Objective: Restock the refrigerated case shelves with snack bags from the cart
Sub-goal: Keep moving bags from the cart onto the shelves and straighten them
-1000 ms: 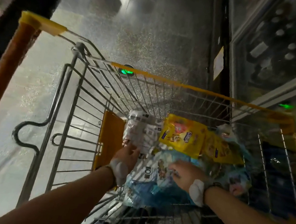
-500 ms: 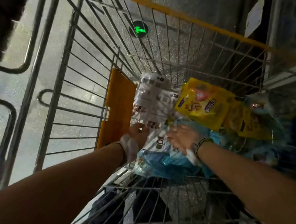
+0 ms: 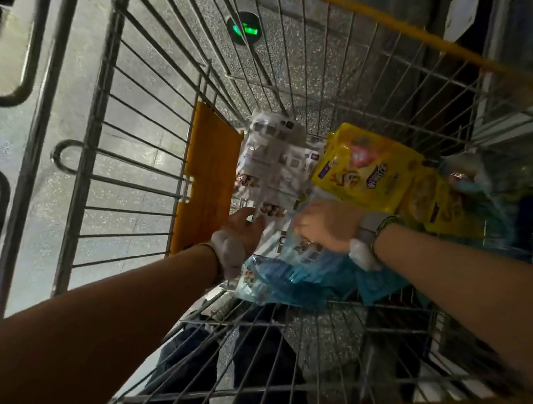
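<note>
You are reaching into the cart [image 3: 311, 80], its far rim cut off. Bags are overlapping; yellow bag [image 3: 366, 171] lettering is unreadable. Your right hand [image 3: 327, 224] is gripping the blue bag [image 3: 299, 276]; your left hand [image 3: 243, 229], fingers straight, is touching the white bag [image 3: 274, 161].

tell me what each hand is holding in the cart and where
Right hand grips the blue snack bag at its top edge. Left hand touches the white bag; a grip cannot be told.

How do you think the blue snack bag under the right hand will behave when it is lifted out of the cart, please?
The blue snack bag looks crinkled and creased, so it will probably flop and sag. Its glossy film may be slippery, though the right hand already curls onto it. It seems puffy, so likely light for its size.
</note>
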Demonstrator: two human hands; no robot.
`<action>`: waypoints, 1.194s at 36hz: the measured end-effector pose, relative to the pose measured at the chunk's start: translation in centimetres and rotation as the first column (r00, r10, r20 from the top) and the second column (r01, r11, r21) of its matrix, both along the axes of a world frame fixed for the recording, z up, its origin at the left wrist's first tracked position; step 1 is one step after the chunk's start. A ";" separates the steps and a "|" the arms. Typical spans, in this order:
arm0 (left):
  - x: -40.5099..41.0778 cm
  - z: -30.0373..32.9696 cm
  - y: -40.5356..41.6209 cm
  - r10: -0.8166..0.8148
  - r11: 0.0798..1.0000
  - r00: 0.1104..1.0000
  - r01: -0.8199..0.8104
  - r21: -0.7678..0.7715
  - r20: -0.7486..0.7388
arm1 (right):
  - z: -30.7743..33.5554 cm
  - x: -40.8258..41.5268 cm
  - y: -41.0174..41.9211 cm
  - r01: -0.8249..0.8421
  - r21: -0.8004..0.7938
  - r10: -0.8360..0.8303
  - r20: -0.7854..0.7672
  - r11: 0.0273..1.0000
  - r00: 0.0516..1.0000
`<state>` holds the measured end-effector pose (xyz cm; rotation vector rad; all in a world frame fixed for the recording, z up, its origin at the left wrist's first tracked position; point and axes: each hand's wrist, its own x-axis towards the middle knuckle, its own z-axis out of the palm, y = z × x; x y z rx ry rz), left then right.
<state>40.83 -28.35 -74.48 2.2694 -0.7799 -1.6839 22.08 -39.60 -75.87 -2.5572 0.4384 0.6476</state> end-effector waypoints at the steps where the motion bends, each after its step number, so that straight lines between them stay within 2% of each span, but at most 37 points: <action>1: 0.1 0.1 -0.2 0.017 1.000 1.000 -0.017 0.003 -0.001 | 0.9 0.1 -0.5 -0.011 -0.022 0.011 -0.041 1.000 0.999; 4: -0.1 0.2 -0.8 0.074 0.997 0.997 -0.074 -0.037 -0.008 | 1.4 -0.2 -1.6 0.038 0.001 -0.038 0.055 0.999 0.998; 7: -0.5 1.0 -1.1 0.137 0.987 0.990 -0.138 -0.084 -0.027 | 3.6 -0.9 -3.3 0.274 0.113 -0.283 0.081 0.955 0.956; 9: -0.5 1.5 -1.2 0.056 0.994 0.998 -0.059 -0.087 -0.039 | 4.0 -1.6 -3.9 0.483 0.190 -0.508 0.116 0.854 0.853; 11: -0.2 1.9 -1.4 0.046 0.996 0.996 -0.052 -0.074 -0.074 | 3.8 -2.5 -4.1 0.652 0.271 -0.698 0.126 0.708 0.705; 13: -0.2 2.4 -1.6 0.031 0.996 0.997 -0.036 -0.077 -0.068 | 3.7 -3.1 -4.3 0.734 0.331 -0.799 0.132 0.593 0.586; 15: 0.0 2.3 -1.7 0.027 0.994 0.999 -0.031 -0.104 -0.045 | 3.4 -3.9 -4.7 0.799 0.390 -0.880 0.075 0.459 0.469; 21: 0.4 1.5 -1.7 0.000 0.991 0.999 -0.007 -0.135 -0.054 | 3.1 -6.0 -4.9 0.831 0.540 -0.979 -0.062 0.130 0.193; 23: 0.2 1.3 -1.7 -0.010 0.988 0.987 -0.014 -0.152 -0.158 | 3.6 -6.3 -4.3 0.796 0.602 -0.978 -0.192 -0.053 0.080; 26: -1.2 3.1 -2.6 0.073 0.983 0.960 -0.115 -0.142 -0.270 | 3.7 -6.9 -3.3 0.632 0.676 -0.899 -0.431 -0.378 -0.076; 28: -2.0 4.1 -3.2 0.059 0.985 0.973 -0.093 -0.146 -0.222 | 3.4 -7.1 -2.5 0.532 0.674 -0.829 -0.550 -0.512 -0.100; 30: -2.3 4.5 -3.6 0.018 0.988 0.982 -0.047 -0.150 -0.186 | 2.9 -7.0 -1.8 0.503 0.660 -0.791 -0.605 -0.559 -0.086; 32: -2.3 4.9 -4.1 0.002 0.984 0.979 -0.038 -0.172 -0.203 | 2.4 -7.0 -1.7 0.489 0.668 -0.793 -0.604 -0.561 -0.085; 34: -2.1 5.3 -4.8 -0.080 0.980 0.990 0.056 -0.193 -0.120 | 1.5 -7.3 -1.9 0.495 0.676 -0.804 -0.588 -0.546 -0.086; 35: -2.0 5.4 -5.1 -0.131 0.973 0.988 0.113 -0.202 -0.079 | 1.2 -7.3 -2.2 0.559 0.659 -0.818 -0.572 -0.502 -0.061; 36: -1.9 5.5 -5.4 -0.191 0.962 0.981 0.179 -0.205 -0.039 | 0.6 -7.3 -2.4 0.690 0.614 -0.853 -0.522 -0.382 -0.008; 38: -1.7 5.9 -6.1 -0.319 0.929 0.947 0.319 -0.190 0.031 | -0.2 -7.8 -2.6 0.907 0.421 -0.924 -0.336 0.026 0.183; 39: -1.6 6.1 -6.4 -0.373 0.911 0.926 0.377 -0.168 0.061 | -0.7 -8.2 -2.7 0.928 0.315 -0.928 -0.244 0.198 0.280; 41: -1.1 6.4 -6.8 -0.447 0.879 0.888 0.458 -0.135 0.108 | -1.7 -8.9 -2.7 0.893 0.179 -0.876 -0.190 0.412 0.443; 43: -0.5 6.7 -7.0 -0.509 0.843 0.848 0.526 -0.115 0.148 | -1.8 -9.7 -2.6 0.834 0.101 -0.807 -0.214 0.542 0.550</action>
